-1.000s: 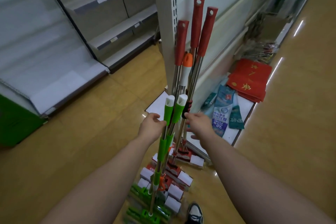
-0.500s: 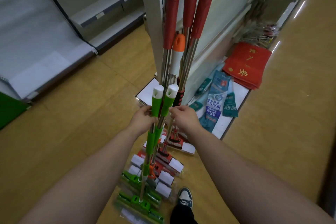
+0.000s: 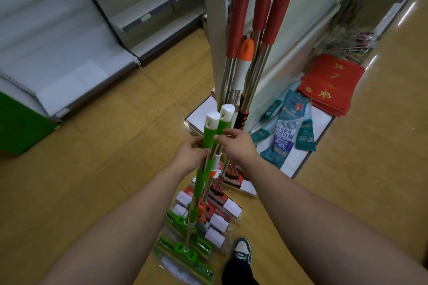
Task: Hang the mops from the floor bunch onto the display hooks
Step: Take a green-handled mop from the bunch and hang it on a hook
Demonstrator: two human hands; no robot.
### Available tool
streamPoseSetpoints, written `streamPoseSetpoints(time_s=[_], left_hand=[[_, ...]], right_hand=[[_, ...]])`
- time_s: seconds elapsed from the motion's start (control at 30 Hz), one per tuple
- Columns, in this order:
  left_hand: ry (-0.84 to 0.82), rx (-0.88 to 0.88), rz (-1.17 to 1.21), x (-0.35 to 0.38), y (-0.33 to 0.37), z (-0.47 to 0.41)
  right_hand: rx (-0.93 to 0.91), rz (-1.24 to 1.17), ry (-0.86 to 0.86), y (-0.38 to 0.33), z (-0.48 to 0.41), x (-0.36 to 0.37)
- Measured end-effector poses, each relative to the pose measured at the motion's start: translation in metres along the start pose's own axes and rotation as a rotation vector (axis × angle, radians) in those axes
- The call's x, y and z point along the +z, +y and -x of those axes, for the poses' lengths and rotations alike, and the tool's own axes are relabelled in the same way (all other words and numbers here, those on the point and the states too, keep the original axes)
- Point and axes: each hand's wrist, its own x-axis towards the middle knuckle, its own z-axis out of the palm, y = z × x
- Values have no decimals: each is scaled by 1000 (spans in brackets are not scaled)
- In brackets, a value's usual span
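Both hands' fingers grip the upright green-handled mops, white-capped, among red-handled ones.

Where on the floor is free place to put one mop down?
Bare wooden floor lies left of the mop bunch, toward the empty shelves. Right of the bunch is crowded: packets and red cloths on the white base.

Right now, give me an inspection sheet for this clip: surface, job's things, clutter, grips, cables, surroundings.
Surface: wooden floor, bare on the left.
Job's things: mops bunched upright, heads on the floor; two green handles, three red handles, one orange-tipped.
Clutter: teal packets and red cloths on a low white base.
Grips: left hand around a green handle; right hand pinching the other.
Cables: nothing seen.
Surroundings: empty shelves, slotted upright, a shoe.
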Motion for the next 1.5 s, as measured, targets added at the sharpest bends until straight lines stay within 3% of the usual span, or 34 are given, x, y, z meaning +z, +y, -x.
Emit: streamPoseSetpoints(time_s=[0.53,0.83,1.03,1.5], left_hand=[[-5,19,24,-34,-36,54],[-114,15,-69,-68,-89,98],[-225,64,-71,-85,-129,141],[-285,228,-118,-126,-187,239]], right_hand=[[-141,76,-122,0,41,47],[-179,38,-160,8,97,75],[-238,32,-137,24,158,100],[-355,19,-32,63,296,142]])
